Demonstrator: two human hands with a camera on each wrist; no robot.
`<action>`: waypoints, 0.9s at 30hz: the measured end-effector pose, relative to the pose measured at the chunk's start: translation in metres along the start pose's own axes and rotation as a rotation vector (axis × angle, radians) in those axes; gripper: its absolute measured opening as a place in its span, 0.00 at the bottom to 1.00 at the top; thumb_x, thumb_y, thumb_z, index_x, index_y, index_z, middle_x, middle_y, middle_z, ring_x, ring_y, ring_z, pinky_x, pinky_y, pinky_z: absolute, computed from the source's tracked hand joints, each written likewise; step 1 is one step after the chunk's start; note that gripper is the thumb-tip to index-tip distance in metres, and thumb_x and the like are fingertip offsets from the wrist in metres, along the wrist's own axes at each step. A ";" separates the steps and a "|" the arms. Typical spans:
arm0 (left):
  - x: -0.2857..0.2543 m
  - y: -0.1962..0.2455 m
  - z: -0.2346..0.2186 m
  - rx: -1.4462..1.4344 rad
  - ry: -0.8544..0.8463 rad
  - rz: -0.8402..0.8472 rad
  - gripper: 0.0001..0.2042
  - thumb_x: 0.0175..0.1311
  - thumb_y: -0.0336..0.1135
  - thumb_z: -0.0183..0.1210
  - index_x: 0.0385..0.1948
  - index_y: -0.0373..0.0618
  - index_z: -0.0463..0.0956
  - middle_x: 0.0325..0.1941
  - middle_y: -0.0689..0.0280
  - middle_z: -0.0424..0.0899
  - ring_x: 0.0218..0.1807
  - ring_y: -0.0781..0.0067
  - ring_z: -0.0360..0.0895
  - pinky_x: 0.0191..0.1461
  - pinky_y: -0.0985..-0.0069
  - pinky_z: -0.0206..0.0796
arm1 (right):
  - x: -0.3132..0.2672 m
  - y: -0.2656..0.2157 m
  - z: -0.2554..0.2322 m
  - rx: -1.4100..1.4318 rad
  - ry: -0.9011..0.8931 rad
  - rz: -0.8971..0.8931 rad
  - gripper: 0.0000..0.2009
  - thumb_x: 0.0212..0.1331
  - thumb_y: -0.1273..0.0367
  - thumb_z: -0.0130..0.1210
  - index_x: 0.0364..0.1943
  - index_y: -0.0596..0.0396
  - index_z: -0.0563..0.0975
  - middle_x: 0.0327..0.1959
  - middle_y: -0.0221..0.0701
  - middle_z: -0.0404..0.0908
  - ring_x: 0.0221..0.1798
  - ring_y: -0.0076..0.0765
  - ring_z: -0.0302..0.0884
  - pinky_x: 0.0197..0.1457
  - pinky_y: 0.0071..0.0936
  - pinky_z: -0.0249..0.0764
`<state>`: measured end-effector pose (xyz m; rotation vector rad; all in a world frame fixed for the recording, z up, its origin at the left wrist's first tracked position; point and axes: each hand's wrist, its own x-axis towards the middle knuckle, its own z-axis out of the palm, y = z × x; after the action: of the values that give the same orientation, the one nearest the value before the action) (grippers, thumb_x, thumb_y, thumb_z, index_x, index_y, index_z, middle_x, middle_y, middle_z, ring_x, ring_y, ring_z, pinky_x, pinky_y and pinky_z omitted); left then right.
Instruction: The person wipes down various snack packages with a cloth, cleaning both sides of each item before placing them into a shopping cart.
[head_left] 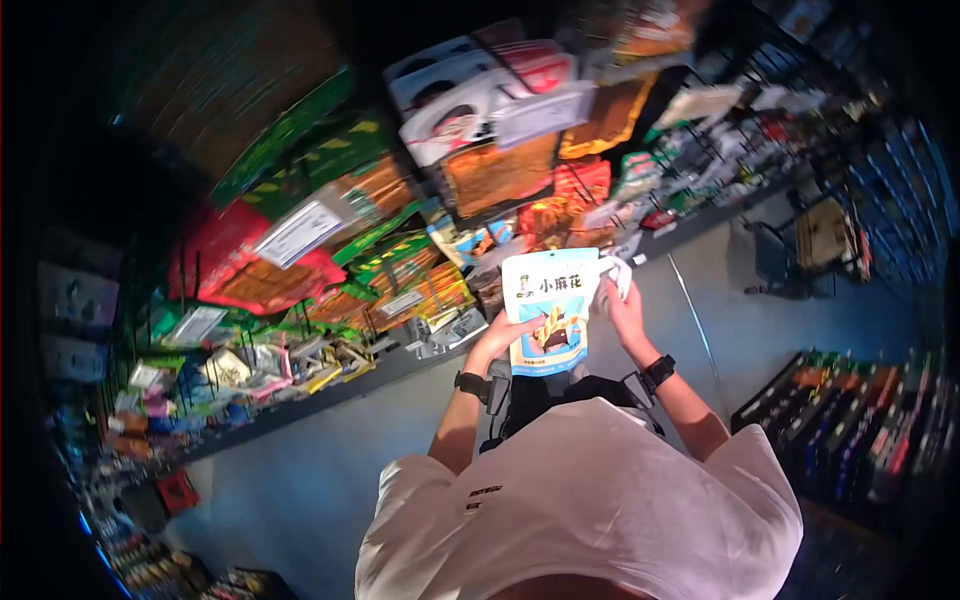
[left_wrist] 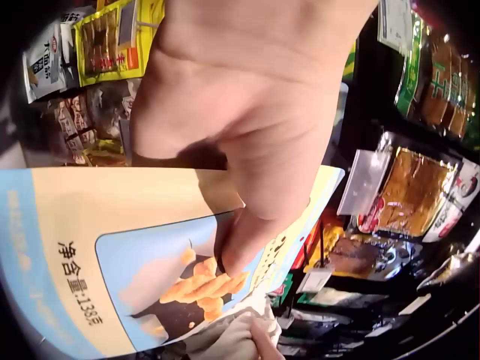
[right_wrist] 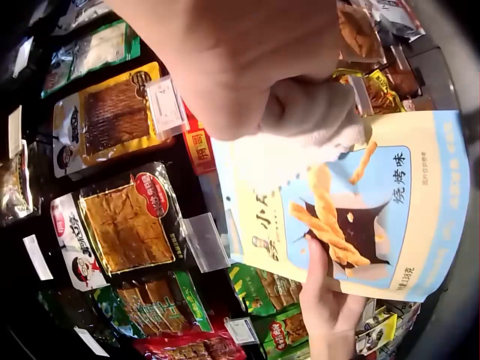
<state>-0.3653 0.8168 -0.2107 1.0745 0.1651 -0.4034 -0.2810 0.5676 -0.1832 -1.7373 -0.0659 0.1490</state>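
Upright in front of the body is a cream and blue snack pouch (head_left: 553, 272) with twisted dough sticks pictured on its front. My left hand (head_left: 493, 337) grips its left edge, the thumb (left_wrist: 251, 236) lying across the printed picture and the other fingers hidden behind. At the opposite side, my right hand (head_left: 628, 315) holds a crumpled white cloth (right_wrist: 330, 116) against the pouch's front near the upper edge. Most of the right fingers are covered by the cloth and the hand itself in the right wrist view.
A long rack of hanging snack packs (head_left: 500, 165) with price tags (head_left: 300, 233) runs along the far side, close beyond both hands. Grey floor (head_left: 420, 400) lies below. More stocked shelving (head_left: 850, 420) stands at the right, and a red box (head_left: 178, 490) sits at lower left.
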 end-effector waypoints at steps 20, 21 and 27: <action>0.031 -0.112 0.322 0.741 -0.487 0.317 0.21 0.64 0.31 0.62 0.57 0.37 0.72 0.49 0.59 0.84 0.50 0.67 0.81 0.56 0.70 0.73 | -0.221 -0.030 -0.221 -0.664 0.144 -0.438 0.32 0.55 0.70 0.55 0.69 0.55 0.68 0.75 0.47 0.59 0.78 0.55 0.54 0.79 0.47 0.51; 0.024 -0.105 0.340 0.779 -0.528 0.139 0.21 0.63 0.31 0.62 0.58 0.37 0.71 0.48 0.57 0.85 0.50 0.63 0.82 0.55 0.68 0.73 | -0.229 -0.022 -0.240 -0.683 0.178 -0.417 0.33 0.54 0.71 0.56 0.69 0.54 0.67 0.76 0.47 0.58 0.78 0.55 0.53 0.79 0.47 0.52; 0.015 -0.130 0.419 0.945 -0.629 0.067 0.17 0.64 0.30 0.59 0.53 0.35 0.72 0.41 0.53 0.86 0.43 0.59 0.86 0.47 0.64 0.75 | -0.269 -0.014 -0.301 -0.432 0.538 -0.329 0.35 0.50 0.78 0.53 0.69 0.55 0.67 0.75 0.47 0.58 0.79 0.54 0.51 0.79 0.45 0.50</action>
<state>-0.4295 0.3911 -0.1241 1.8027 -0.6866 -0.7719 -0.5058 0.2412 -0.1026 -2.1118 0.0144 -0.6137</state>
